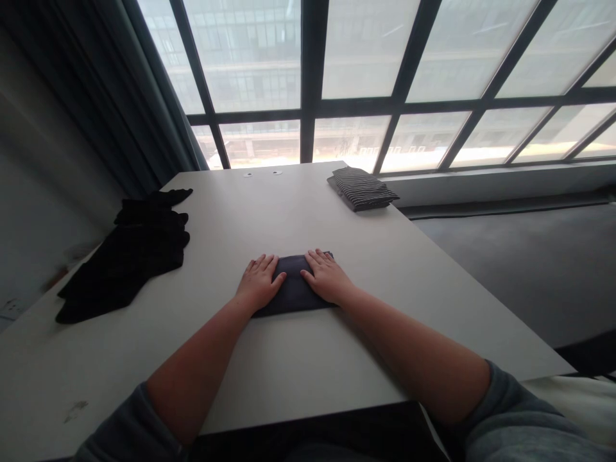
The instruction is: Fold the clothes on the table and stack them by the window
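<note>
A folded dark blue-grey cloth (294, 292), perhaps a garment, lies flat on the white table in front of me. My left hand (258, 281) rests palm down on its left side, fingers stretched out. On its right side my right hand (327, 276) also lies flat, with the thumb pointing inward. Between the two thumbs a strip of the cloth shows; its left and right edges are mostly hidden under my hands. Neither hand grips anything.
A heap of black clothing (139, 250) spreads along the left side of the white table (231, 224). At the far right edge sits a folded striped cloth (360, 189). Behind the table are large windows (360, 58) and a dark curtain (115, 83).
</note>
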Available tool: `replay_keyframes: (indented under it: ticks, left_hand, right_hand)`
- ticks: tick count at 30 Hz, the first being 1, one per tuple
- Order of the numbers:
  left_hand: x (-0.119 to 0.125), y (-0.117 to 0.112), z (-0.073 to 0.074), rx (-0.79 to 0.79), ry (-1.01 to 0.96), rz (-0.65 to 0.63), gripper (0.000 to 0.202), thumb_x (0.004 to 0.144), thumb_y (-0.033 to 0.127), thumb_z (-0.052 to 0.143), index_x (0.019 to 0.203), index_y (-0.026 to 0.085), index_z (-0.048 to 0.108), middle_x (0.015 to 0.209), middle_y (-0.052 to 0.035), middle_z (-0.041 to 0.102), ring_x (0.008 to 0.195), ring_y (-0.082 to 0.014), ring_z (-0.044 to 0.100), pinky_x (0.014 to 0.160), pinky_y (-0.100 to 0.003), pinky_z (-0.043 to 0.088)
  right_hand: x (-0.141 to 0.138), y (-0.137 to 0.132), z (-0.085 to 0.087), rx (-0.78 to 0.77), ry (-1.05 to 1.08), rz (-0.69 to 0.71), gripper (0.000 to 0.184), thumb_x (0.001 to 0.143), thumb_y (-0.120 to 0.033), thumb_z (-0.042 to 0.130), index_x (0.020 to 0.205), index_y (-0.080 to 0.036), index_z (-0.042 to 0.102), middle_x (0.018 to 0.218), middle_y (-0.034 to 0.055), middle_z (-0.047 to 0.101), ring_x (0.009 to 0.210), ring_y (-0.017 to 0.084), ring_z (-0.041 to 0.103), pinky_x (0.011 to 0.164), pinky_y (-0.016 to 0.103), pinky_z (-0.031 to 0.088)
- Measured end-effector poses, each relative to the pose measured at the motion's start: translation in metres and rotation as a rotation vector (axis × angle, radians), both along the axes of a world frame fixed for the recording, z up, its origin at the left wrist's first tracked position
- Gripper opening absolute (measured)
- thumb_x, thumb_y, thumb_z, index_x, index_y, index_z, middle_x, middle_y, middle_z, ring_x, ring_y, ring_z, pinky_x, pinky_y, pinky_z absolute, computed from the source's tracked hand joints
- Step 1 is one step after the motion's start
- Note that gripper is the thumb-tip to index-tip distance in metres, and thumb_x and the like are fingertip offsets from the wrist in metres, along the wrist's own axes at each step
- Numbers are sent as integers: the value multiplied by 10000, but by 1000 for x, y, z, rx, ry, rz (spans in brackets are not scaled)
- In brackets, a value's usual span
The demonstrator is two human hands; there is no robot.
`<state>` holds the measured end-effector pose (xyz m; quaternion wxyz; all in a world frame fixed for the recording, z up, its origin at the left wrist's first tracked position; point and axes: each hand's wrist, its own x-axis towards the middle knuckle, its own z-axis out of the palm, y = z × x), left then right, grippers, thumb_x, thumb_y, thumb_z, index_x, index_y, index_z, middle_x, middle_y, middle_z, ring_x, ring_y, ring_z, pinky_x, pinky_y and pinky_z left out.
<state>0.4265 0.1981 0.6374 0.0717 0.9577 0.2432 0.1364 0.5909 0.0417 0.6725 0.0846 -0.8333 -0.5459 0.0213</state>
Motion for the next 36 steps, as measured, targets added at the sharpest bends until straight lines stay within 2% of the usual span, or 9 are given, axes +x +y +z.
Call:
replay_keyframes:
  ticks: [3, 10, 14, 18, 20, 23, 27, 31, 36]
  left_hand:
    - [-1, 6, 0, -29, 20, 17, 625, 1086, 498, 367, 1614, 184, 476, 1694, -121, 431, 1601, -319, 339, 1310, -531, 272]
    - [-4, 5, 9, -28, -16, 21, 547, 1072, 475, 412, 1531, 215, 559, 1583, -130, 568, 1478, -314, 495, 1254, -505, 346]
    - [-11, 2, 14, 19, 9, 26, 522, 1068, 492, 430, 1483, 223, 597, 1517, -149, 614, 1418, -354, 540, 1245, -597, 317]
    - [-20, -4, 20, 68, 19, 17, 509, 1061, 497, 460, 1447, 209, 626, 1473, -168, 642, 1379, -371, 573, 1254, -642, 284]
    - [-22, -11, 22, 103, -18, -18, 526, 1068, 463, 449, 1471, 166, 609, 1527, -184, 603, 1431, -367, 536, 1288, -621, 245]
    - [-18, -28, 19, 120, -90, -130, 575, 1087, 426, 392, 1556, 123, 529, 1657, -176, 474, 1561, -330, 402, 1322, -520, 250]
    - [-6, -46, 8, 87, -78, -245, 615, 1098, 424, 338, 1646, 157, 418, 1713, -131, 394, 1617, -288, 309, 1328, -491, 264]
    - [-1, -40, 1, 42, -23, -193, 614, 1091, 459, 369, 1651, 213, 427, 1727, -81, 374, 1613, -311, 316, 1329, -514, 258]
    - [-4, -20, 2, -26, -3, -100, 632, 1089, 485, 368, 1641, 185, 433, 1722, -102, 382, 1613, -295, 319, 1332, -472, 243]
  right_hand:
    - [10, 1, -2, 3, 6, -17, 681, 1105, -475, 367, 1657, -77, 398, 1742, 142, 302, 1643, 295, 211, 1344, 455, 141]
    - [35, 1, -7, -13, -2, -149, 653, 1100, -373, 322, 1676, -65, 345, 1751, 148, 280, 1644, 340, 186, 1332, 515, 164]
    - [41, -3, -7, -27, -5, -173, 647, 1095, -394, 328, 1671, -102, 370, 1753, 134, 278, 1646, 367, 157, 1317, 611, 144]
    - [35, -8, -1, -20, -48, -136, 625, 1086, -371, 346, 1645, -102, 422, 1749, 135, 285, 1645, 372, 160, 1316, 618, 138]
    - [26, -11, 4, 27, -119, -107, 619, 1068, -337, 379, 1629, -84, 447, 1755, 143, 265, 1650, 370, 138, 1324, 608, 103]
    - [5, -14, 9, 115, -189, 13, 627, 1046, -283, 391, 1628, -52, 441, 1756, 149, 254, 1658, 335, 123, 1344, 545, 77]
    - [-13, -13, 2, 51, -95, 179, 644, 1047, -268, 354, 1644, -33, 406, 1725, 159, 333, 1626, 277, 273, 1341, 447, 188]
    - [-7, -9, -6, 4, -55, 157, 673, 1071, -372, 370, 1655, -38, 386, 1724, 167, 327, 1626, 287, 272, 1341, 457, 180]
    - [10, -6, -6, -16, -33, 52, 663, 1099, -435, 357, 1676, -109, 371, 1754, 128, 266, 1648, 280, 199, 1343, 467, 137]
